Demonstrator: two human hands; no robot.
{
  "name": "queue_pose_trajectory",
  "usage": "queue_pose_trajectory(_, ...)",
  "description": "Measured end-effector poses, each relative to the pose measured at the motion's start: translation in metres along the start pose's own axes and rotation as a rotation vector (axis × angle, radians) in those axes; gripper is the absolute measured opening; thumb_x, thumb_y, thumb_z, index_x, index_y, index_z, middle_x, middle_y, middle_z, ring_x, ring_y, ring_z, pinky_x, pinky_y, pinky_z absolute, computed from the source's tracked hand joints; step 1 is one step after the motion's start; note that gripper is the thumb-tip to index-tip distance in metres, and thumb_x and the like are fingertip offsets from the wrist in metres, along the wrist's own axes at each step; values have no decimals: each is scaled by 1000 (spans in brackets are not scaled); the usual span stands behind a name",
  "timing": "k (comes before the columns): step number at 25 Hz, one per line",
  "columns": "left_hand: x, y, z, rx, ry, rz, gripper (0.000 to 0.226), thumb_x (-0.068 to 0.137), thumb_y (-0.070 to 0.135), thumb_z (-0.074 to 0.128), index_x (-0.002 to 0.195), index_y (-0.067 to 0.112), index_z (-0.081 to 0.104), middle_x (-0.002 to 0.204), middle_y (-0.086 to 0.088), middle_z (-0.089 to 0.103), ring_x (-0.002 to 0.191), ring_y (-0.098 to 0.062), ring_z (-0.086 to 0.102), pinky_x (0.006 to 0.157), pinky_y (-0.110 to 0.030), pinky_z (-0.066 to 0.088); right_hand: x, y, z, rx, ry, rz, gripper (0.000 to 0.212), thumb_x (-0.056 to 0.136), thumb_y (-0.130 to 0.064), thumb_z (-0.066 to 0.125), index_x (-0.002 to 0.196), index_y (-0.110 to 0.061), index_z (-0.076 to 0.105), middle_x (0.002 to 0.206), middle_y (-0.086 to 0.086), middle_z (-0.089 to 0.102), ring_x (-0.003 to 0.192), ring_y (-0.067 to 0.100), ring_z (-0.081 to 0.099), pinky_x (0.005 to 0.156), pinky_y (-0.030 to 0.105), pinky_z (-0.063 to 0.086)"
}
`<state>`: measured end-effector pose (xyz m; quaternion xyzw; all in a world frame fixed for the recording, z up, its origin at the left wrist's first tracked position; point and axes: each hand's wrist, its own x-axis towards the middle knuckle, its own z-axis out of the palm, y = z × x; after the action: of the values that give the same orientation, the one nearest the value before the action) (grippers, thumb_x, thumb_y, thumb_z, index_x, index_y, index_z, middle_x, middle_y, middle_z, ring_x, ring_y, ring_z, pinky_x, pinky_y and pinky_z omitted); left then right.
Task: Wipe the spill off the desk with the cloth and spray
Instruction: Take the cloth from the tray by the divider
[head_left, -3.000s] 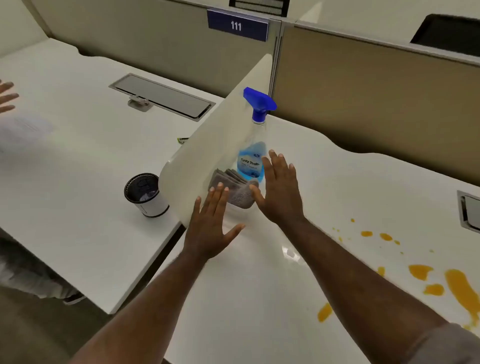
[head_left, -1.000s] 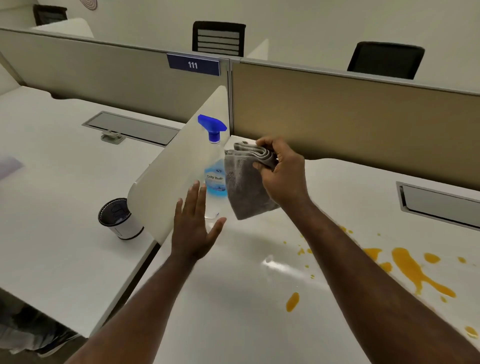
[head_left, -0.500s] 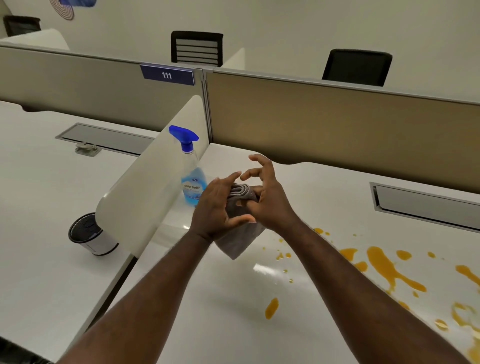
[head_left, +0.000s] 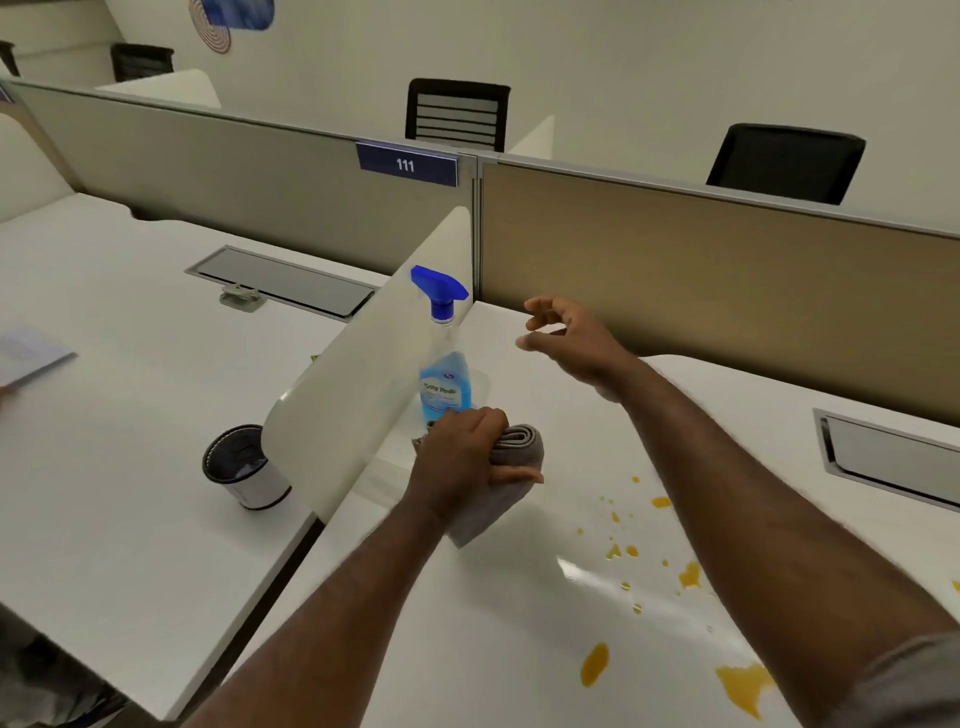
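We see the grey cloth bunched just in front of the spray bottle, our left hand clenched around it, fingers wrapped tight on the folds; the bottle stands upright against the white divider; our right hand hovers to the right of the bottle, fingers loosely curled and apart, holding nothing; orange spill spots the desk well right of the bottle; a dark-rimmed cup sits beyond the divider, left of the bottle.
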<state>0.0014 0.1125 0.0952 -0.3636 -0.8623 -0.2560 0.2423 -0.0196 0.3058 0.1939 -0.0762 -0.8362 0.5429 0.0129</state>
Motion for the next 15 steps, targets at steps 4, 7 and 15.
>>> queue_pose_trajectory(4, -14, -8, -3, 49, 39, 31, 53, 63, 62, 77, 76, 16, 54, 64, 0, 58, 57, -14, 54, 57, -24, 41, 53, 2, 43, -44, 49, 48, 60, 82, -27, 76, 134, -15, 48, 132, 5, 53, 109, 17, 52, 88, 33, 48)
queue_pose_trajectory(7, -22, -8, -7, 64, 73, 33, 53, 64, 65, 74, 74, 16, 55, 63, 1, 57, 55, -12, 52, 59, -20, 33, 76, 5, 71, -13, 40, 65, 72, 77, -27, 81, 137, -12, 44, 139, 4, 49, 113, 13, 46, 91, 30, 43)
queue_pose_trajectory(15, -41, -22, -19, 87, 91, 43, 56, 61, 66, 67, 70, 12, 57, 59, -2, 57, 51, -13, 52, 58, -18, 32, 108, 12, 117, 78, 22, 112, 70, 78, -26, 80, 136, -11, 45, 133, 3, 53, 118, 18, 51, 90, 30, 43)
